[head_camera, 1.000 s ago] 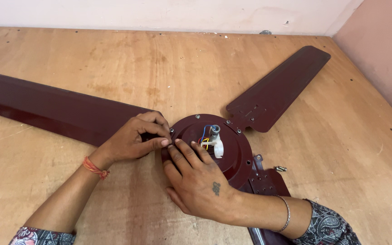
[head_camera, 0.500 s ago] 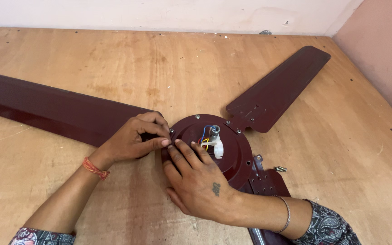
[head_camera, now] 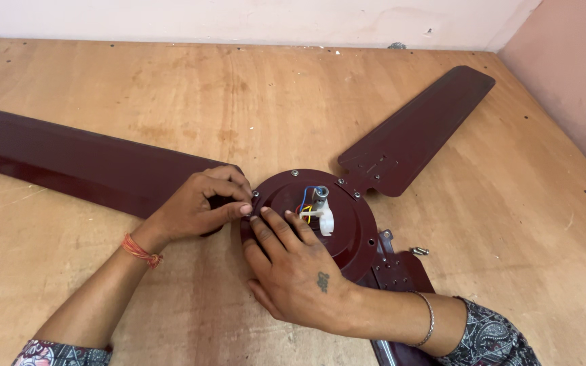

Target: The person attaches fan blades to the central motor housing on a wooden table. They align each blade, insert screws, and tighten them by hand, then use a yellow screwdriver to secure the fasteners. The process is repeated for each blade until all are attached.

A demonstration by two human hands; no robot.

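Fingers [head_camera: 235, 209] of the left hand [head_camera: 194, 207] were pinched together at the left rim of a maroon ceiling-fan motor housing [head_camera: 347, 227], just where the long left blade [head_camera: 69, 166] met it; whether they clamped a screw could not be told. The right hand [head_camera: 293, 268] lay flat on the housing's near-left side, fingers spread and pressing down. Coloured wires [head_camera: 306, 203] and a white plastic part [head_camera: 325, 220] stood beside the short shaft at the housing's centre. A second blade [head_camera: 418, 132] reached to the far right, and a third blade's bracket [head_camera: 398, 274] pointed near, partly hidden by the right forearm. A loose screw [head_camera: 420, 251] lay just right of that bracket. The fan rested on a bare plywood desk [head_camera: 171, 88], set against a pale far wall [head_camera: 239, 17] and a pink wall [head_camera: 564, 68] at right.
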